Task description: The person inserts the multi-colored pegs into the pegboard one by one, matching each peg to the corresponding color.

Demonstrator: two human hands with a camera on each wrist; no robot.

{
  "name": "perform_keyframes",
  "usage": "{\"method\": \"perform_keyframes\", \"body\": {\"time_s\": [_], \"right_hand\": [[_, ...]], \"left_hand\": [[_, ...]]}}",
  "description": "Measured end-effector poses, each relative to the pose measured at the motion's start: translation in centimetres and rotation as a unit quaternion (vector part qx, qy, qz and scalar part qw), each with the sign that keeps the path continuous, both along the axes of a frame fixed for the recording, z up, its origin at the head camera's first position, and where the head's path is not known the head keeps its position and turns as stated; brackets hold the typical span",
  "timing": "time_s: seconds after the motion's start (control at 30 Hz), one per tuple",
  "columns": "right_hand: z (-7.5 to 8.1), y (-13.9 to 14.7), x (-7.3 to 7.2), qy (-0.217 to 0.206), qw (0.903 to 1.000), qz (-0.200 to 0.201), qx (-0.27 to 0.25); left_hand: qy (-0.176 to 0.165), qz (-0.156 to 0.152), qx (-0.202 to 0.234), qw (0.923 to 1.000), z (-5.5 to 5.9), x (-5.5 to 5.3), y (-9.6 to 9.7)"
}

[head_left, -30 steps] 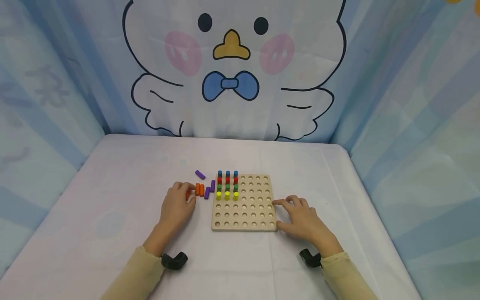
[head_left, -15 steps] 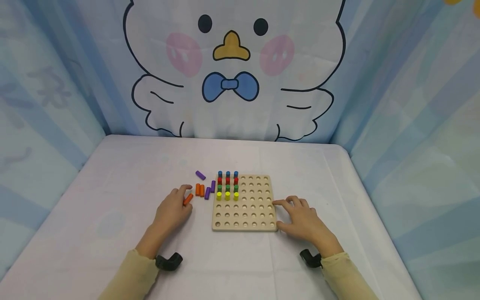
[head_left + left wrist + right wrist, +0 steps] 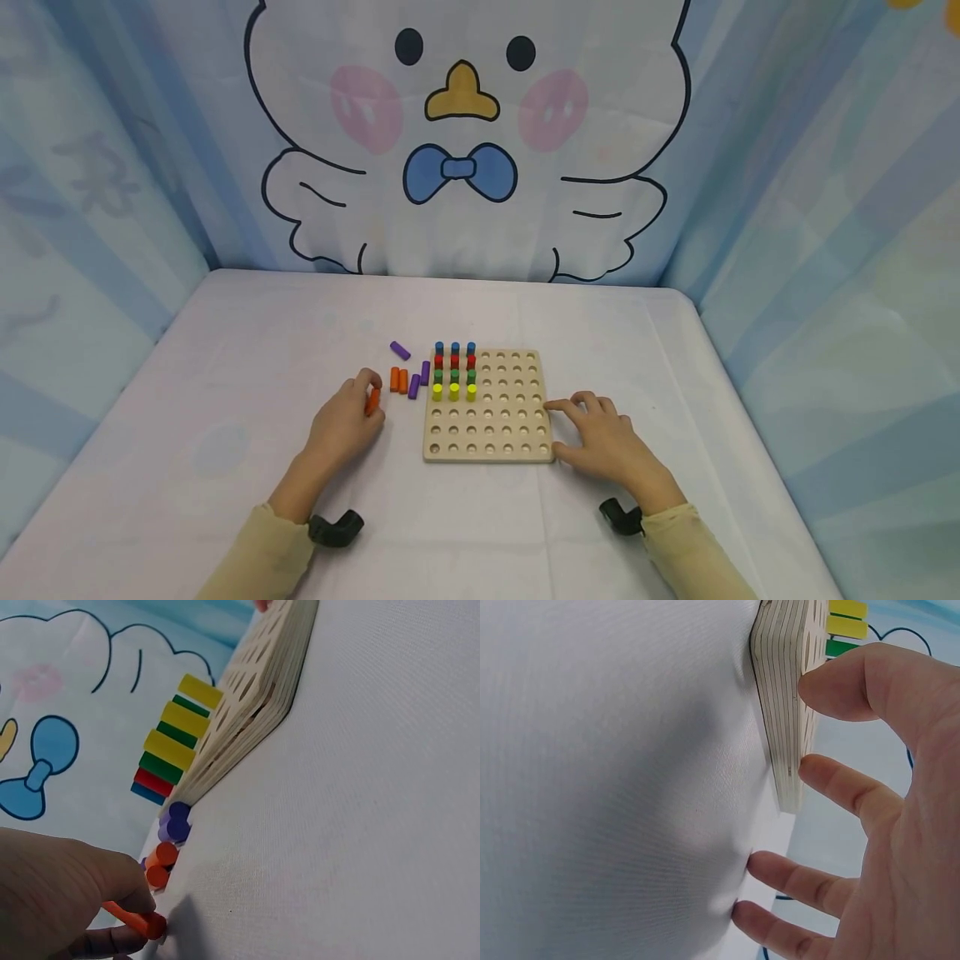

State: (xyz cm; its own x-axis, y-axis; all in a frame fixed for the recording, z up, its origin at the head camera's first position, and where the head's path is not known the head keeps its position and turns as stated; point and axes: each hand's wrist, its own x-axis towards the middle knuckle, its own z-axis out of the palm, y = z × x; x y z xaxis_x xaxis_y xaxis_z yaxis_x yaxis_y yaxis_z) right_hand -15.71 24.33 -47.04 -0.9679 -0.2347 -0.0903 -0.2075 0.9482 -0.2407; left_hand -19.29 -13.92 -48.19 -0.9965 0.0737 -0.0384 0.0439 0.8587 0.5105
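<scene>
My left hand (image 3: 341,429) pinches an orange peg (image 3: 372,402) between thumb and fingers, left of the wooden pegboard (image 3: 487,457). In the left wrist view that orange peg (image 3: 146,924) is partly covered by the thumb and lies close to the cloth. Two more orange pegs (image 3: 399,381) lie side by side just beyond the hand. At the board's right edge, my right hand (image 3: 607,437) touches the wood with thumb and index fingertips. Its other visible fingertips (image 3: 761,862) rest on the cloth in the right wrist view. Blue, red, green and yellow pegs (image 3: 454,392) stand in rows in the board's left columns.
Three purple pegs (image 3: 401,350) lie loose between the left hand and the board, one farther back. A white cloth (image 3: 247,350) covers the table. A curtain (image 3: 465,233) with a cartoon bird hangs behind it.
My left hand has drawn slightly left and nearer with the orange peg, apart from the other two. Its fingers loosened, then closed around the peg again. The right hand stays put.
</scene>
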Motion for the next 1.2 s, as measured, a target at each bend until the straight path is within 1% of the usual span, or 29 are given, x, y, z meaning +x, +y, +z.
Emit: {"method": "perform_keyframes", "body": {"time_s": [0.17,0.33,0.4,0.5,0.7,0.93,1.2], "right_hand": [[0.0,0.0,0.0,-0.001,1.0000,-0.001,-0.002],[0.0,0.0,0.0,-0.001,1.0000,-0.001,-0.001],[0.0,0.0,-0.1,0.000,1.0000,-0.001,-0.001],[0.0,0.0,-0.1,0.000,1.0000,-0.002,-0.002],[0.0,0.0,0.0,0.002,1.0000,0.000,-0.006],[0.0,0.0,0.1,0.003,0.9999,-0.003,-0.010],[-0.1,0.0,0.1,0.004,0.9999,-0.001,-0.010]], "left_hand": [[0.032,0.015,0.029,0.9990,0.4,-0.1,0.3],[0.064,0.034,0.045,0.9964,0.7,-0.1,0.8],[0.079,0.036,0.049,0.9950,0.8,-0.1,1.0],[0.096,0.032,0.055,0.9933,0.8,-0.2,1.3],[0.099,0.017,0.072,0.9923,0.9,-0.1,1.8],[0.113,0.001,0.086,0.9899,1.1,0.1,2.7],[0.101,-0.012,0.100,0.9897,0.9,0.1,3.8]]}}
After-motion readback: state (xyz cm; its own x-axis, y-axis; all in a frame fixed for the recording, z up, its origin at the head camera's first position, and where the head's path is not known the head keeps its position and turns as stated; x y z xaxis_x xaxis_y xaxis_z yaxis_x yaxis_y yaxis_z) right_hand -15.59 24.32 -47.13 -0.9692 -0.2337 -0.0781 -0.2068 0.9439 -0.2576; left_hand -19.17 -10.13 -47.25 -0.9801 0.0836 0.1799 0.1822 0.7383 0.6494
